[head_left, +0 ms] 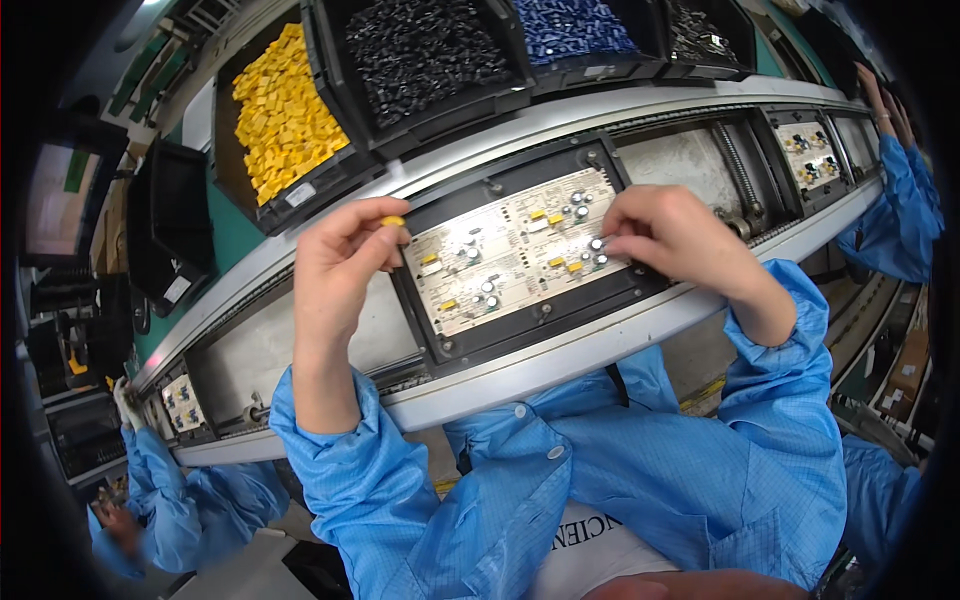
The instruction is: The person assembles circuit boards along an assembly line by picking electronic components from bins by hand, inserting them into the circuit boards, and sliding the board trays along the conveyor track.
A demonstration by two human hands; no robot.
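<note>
Pinched between the thumb and fingers of my left hand (345, 255) is a small yellow block-shaped component (394, 221), just off the left edge of a pale circuit board (500, 262). My right hand (668, 232) reaches over the board's right side, its fingertips closed on a small round capacitor (597, 244) at the board's surface. Fingers partly hide that capacitor. Several yellow blocks and round capacitors stand on the board, which lies in a black frame (545, 312) on the conveyor.
Beyond the conveyor rail (500, 375) stand black bins of yellow parts (285, 115), black parts (425, 60), blue parts (570, 30) and metallic parts (700, 35). More framed boards (808, 155) sit along the line. People in blue sleeves (905, 210) work at both sides. A monitor (65, 200) is at left.
</note>
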